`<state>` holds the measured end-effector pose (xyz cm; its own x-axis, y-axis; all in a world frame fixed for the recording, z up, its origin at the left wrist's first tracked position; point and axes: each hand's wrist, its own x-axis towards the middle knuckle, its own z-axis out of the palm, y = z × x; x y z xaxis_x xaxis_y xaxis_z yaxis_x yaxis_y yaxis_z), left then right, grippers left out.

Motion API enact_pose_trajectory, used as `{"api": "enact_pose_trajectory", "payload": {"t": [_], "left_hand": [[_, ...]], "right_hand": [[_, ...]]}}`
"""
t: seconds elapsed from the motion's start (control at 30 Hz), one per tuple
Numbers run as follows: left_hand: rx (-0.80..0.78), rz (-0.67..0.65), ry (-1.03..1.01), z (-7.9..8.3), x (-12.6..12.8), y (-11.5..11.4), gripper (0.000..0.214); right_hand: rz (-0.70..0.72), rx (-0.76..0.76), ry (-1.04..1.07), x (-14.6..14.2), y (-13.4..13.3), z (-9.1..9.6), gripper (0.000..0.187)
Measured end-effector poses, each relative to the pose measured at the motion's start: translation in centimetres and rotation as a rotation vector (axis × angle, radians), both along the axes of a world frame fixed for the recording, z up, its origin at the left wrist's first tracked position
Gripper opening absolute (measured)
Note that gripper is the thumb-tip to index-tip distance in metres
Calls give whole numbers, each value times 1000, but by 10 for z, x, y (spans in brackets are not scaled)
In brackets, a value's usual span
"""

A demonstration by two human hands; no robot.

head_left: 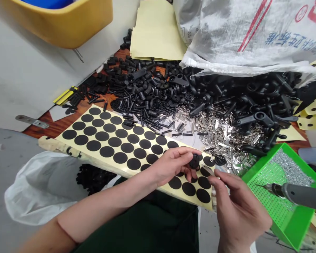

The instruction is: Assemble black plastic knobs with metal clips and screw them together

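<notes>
My left hand (171,165) pinches a small round black plastic part (194,161) between thumb and fingertips, just above a sheet of black round stickers on yellowish backing (107,140). My right hand (237,214) holds a small silver metal clip (209,170) in its fingertips, close to the black part. The two hands are a short way apart over the sheet's right end. Beyond them lies a heap of silver metal clips (221,137), with a mass of black plastic parts (158,95) behind it.
A green perforated tray (279,200) holding small screws sits at the right, with a grey electric screwdriver (300,195) across it. A white woven sack (247,31), yellow paper sheets (156,35) and a yellow bin (65,17) stand behind. A plastic bag (42,186) lies lower left.
</notes>
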<state>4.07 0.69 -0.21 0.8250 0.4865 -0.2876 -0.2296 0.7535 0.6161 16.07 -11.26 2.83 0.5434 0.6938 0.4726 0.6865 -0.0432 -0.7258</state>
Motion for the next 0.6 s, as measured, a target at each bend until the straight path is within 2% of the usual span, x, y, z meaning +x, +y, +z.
{"api": "enact_pose_trajectory", "payload": {"t": [0.1, 0.33, 0.6], "left_hand": [[-12, -11, 5, -1, 1, 1, 43], [-12, 1, 34, -1, 2, -1, 38], [48, -23, 68, 1, 1, 1, 32]], "right_hand": [[-41, 0, 36, 2, 0, -1, 17], [126, -25, -80, 1, 11, 3, 14], [174, -66, -65, 3, 15, 1, 13]]}}
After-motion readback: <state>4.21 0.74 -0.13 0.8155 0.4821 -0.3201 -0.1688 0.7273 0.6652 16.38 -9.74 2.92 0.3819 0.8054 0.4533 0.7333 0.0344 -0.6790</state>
